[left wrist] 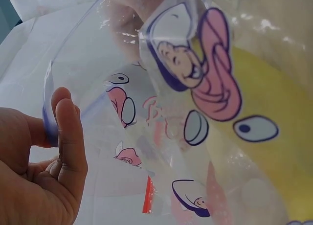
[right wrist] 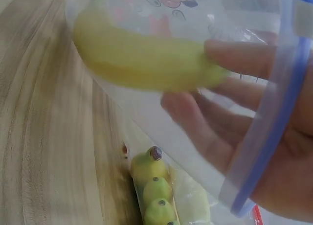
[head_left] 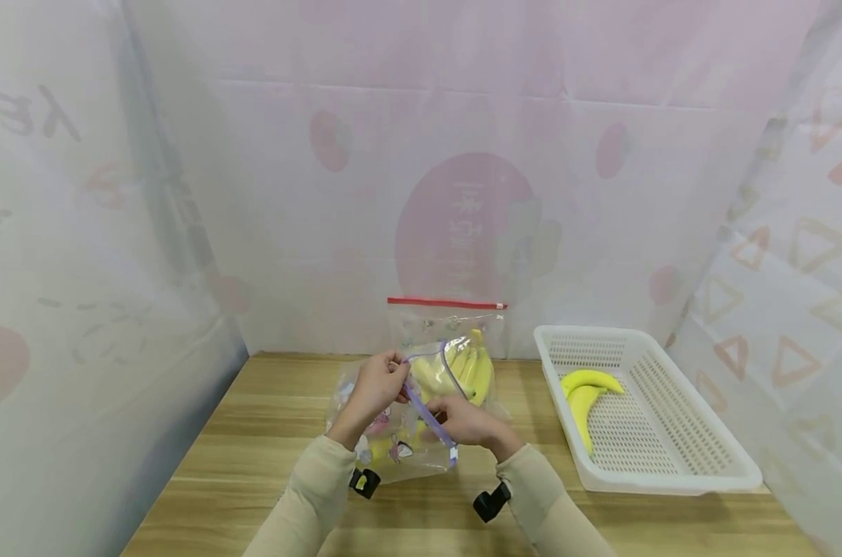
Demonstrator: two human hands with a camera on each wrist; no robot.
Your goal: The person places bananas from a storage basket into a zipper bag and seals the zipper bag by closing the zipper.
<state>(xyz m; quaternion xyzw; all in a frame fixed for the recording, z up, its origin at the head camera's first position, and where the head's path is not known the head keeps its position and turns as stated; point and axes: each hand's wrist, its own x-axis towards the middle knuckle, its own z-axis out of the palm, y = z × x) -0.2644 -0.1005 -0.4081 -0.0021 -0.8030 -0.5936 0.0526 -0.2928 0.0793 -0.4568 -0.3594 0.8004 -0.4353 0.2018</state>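
Observation:
A clear zip bag (head_left: 431, 463) with cartoon prints and a purple zip strip lies tilted over the table, its mouth spread. My left hand (head_left: 377, 381) pinches the zip edge at the mouth, thumb against fingers, as the left wrist view also shows. Inside the mouth is my right hand (head_left: 468, 422), and its fingers (right wrist: 239, 56) and thumb grip one end of a yellow banana (right wrist: 142, 61). That banana lies within the bag, seen through the plastic. Large in the left wrist view, yellow (left wrist: 264, 88) shows behind the prints.
Behind the purple-edged bag, a second clear bag with a red zip (head_left: 447, 302) holds several bananas (head_left: 482, 375) and leans by the back cloth. On the right stands a white perforated basket (head_left: 672, 483) with two bananas (head_left: 583, 410). Cloth walls enclose the wooden table (head_left: 226, 464).

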